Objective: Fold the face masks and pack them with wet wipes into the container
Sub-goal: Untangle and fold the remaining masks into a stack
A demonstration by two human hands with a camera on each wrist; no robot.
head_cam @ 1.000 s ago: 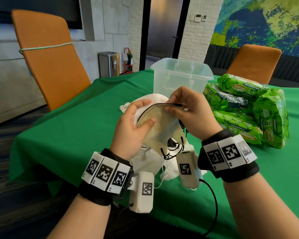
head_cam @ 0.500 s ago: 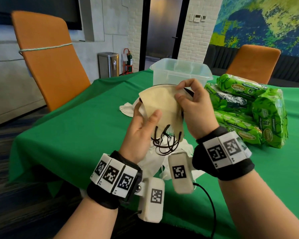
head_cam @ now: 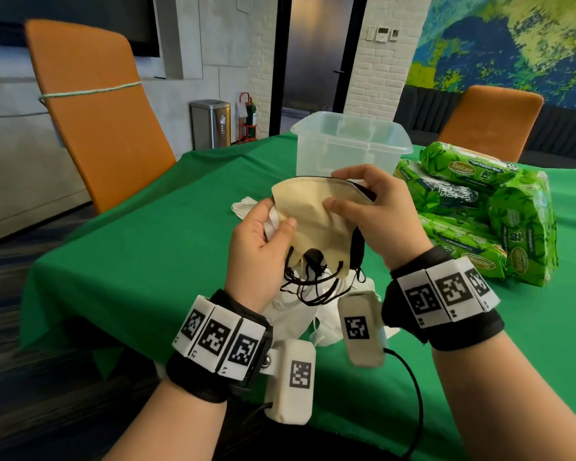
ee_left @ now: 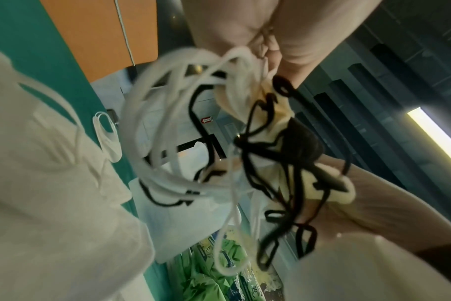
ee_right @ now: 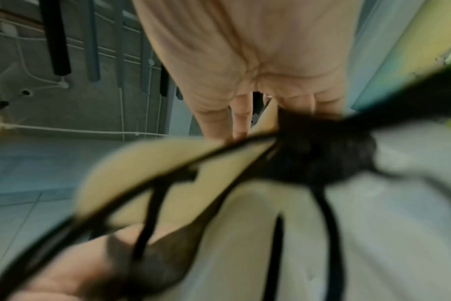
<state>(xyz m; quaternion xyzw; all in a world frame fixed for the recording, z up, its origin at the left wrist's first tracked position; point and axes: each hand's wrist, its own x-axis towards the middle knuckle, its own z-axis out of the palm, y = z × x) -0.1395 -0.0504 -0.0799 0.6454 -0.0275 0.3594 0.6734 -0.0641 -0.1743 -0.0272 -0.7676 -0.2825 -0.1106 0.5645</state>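
Observation:
I hold a beige face mask with black ear loops up above the table, folded flat. My left hand grips its lower left side together with a white mask, thumb on the front. My right hand pinches the mask's upper right edge between thumb and fingers. In the left wrist view white loops and black loops dangle tangled below the beige mask. The right wrist view shows the beige mask blurred. The clear plastic container stands open behind the hands.
More white masks lie on the green table, a pile under my hands and one farther left. Green wet wipe packs are stacked right of the container. Orange chairs stand at the left and far right.
Both hands lifted the beige mask from low over the pile and turned it, so its curved edge now faces up. The ear loops now hang below it.

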